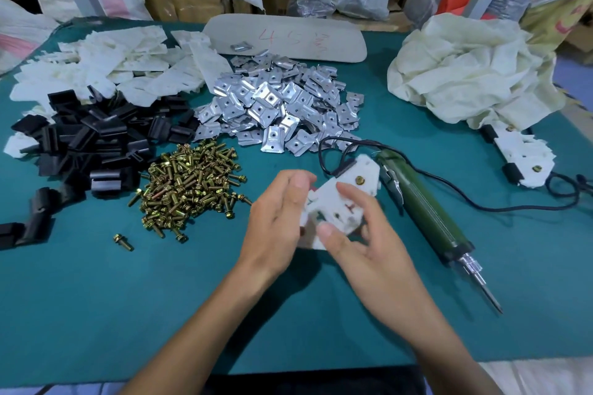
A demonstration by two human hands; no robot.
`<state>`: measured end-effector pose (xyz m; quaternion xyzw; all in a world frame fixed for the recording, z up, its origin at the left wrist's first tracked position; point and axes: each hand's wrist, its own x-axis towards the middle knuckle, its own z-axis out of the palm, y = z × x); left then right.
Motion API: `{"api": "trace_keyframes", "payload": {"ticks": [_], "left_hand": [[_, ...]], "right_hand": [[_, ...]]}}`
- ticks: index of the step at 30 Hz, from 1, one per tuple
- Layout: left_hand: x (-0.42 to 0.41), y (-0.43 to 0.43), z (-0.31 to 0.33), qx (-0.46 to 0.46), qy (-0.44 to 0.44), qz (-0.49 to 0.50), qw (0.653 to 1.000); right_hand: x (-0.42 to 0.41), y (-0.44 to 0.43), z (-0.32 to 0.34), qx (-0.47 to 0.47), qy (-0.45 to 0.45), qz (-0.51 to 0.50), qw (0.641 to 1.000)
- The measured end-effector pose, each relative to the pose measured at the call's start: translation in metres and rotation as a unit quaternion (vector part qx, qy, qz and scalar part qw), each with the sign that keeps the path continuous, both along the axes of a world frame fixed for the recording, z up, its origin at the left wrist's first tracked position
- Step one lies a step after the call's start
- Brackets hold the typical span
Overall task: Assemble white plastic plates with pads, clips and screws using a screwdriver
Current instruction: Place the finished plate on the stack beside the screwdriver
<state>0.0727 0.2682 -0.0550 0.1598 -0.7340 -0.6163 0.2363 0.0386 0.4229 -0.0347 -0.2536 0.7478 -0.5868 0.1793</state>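
Note:
Both hands hold one white plastic plate (337, 202) above the green table (96, 298). A brass screw (359, 180) sits in its far corner, and a black pad shows at its far left edge. My left hand (276, 221) grips the plate's left side. My right hand (362, 234) pinches its near edge with thumb and fingers. The green electric screwdriver (426, 212) lies on the table to the right of the plate, tip toward me. Piles of brass screws (189, 183), metal clips (279, 106), black pads (90, 141) and white plates (112, 64) lie to the left and behind.
A loose screw (123, 241) lies alone at the front left. Finished plates (526, 157) are stacked at the right, near a crumpled pale sheet (475, 70). A beige board (285, 38) lies at the back. The screwdriver's black cable (513, 207) runs off to the right.

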Motion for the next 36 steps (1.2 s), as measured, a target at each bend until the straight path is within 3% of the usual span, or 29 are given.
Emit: {"api": "trace_keyframes", "payload": {"ticks": [4, 9, 14, 19, 22, 29, 36], "left_hand": [[-0.002, -0.005, 0.000, 0.081, 0.056, -0.046, 0.994], [-0.002, -0.008, -0.020, 0.019, -0.015, 0.006, 1.000], [-0.004, -0.010, -0.029, -0.026, -0.054, 0.005, 0.998], [-0.004, -0.010, -0.031, -0.054, -0.068, 0.007, 0.996], [-0.005, -0.009, -0.033, -0.059, -0.062, 0.009, 0.996], [-0.005, -0.008, -0.031, -0.072, -0.069, 0.000, 0.995], [-0.005, -0.006, -0.027, -0.068, -0.071, 0.007, 0.995]], "right_hand": [[-0.017, 0.008, 0.012, -0.092, 0.055, -0.138, 0.985], [-0.072, 0.049, 0.043, -0.138, 0.049, -0.218, 0.965], [-0.172, 0.099, 0.046, 0.005, 0.082, -0.351, 0.933], [-0.242, 0.134, 0.022, 0.221, 0.097, -0.353, 0.904], [-0.250, 0.140, 0.008, 0.367, 0.175, -0.339, 0.849], [-0.228, 0.132, -0.014, 0.440, 0.217, -0.308, 0.815], [-0.229, 0.131, -0.004, 0.444, 0.206, -0.318, 0.812]]}}
